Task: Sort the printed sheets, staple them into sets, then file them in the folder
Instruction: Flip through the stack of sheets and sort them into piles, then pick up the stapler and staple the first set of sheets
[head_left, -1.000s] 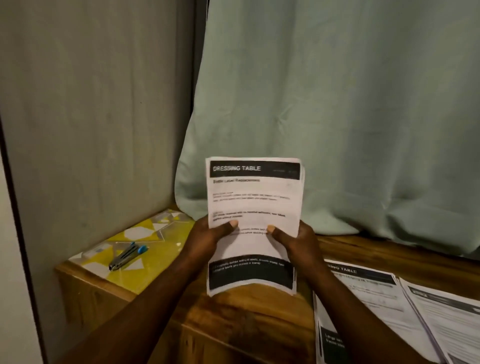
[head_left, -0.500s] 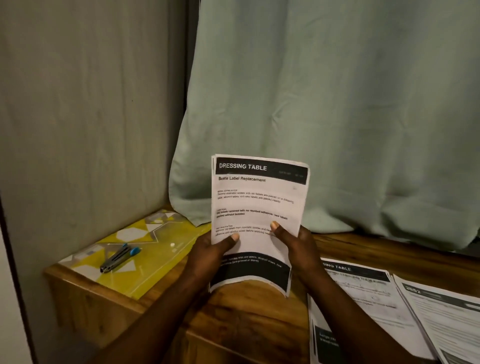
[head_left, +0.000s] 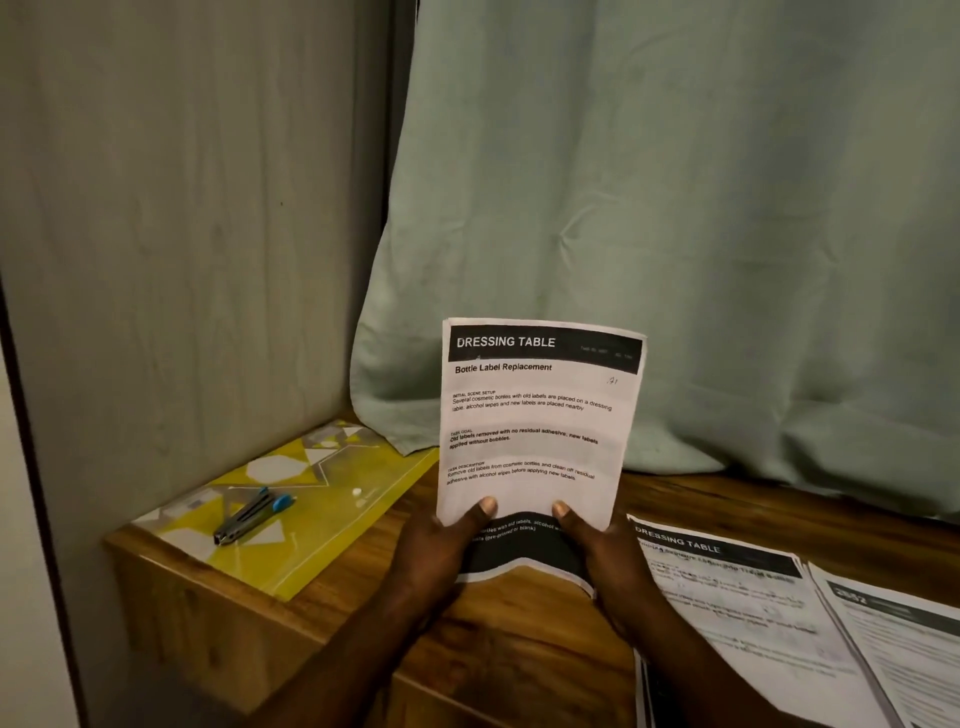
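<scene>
I hold a thin set of printed sheets (head_left: 535, 415) upright above the wooden table, headed "DRESSING TABLE, Bottle Label Replacement". My left hand (head_left: 436, 551) grips its lower left edge, thumb on the front. My right hand (head_left: 602, 556) grips the lower right edge the same way. The bottom of the sheets bends between my hands. A yellow patterned plastic folder (head_left: 322, 514) lies flat at the table's left end. On it rests a grey stapler with a blue tip (head_left: 252, 514). More printed sheets (head_left: 737, 618) lie on the table to the right.
A wooden table (head_left: 519, 654) runs along a pale green curtain (head_left: 675, 234) at the back. A grey wall (head_left: 182, 234) closes off the left side. A second pile of sheets (head_left: 904, 639) lies at the far right edge.
My hands have slid down to the bottom of the sheets, so more of the page shows. The lower edge now bows. The view has shifted slightly left.
</scene>
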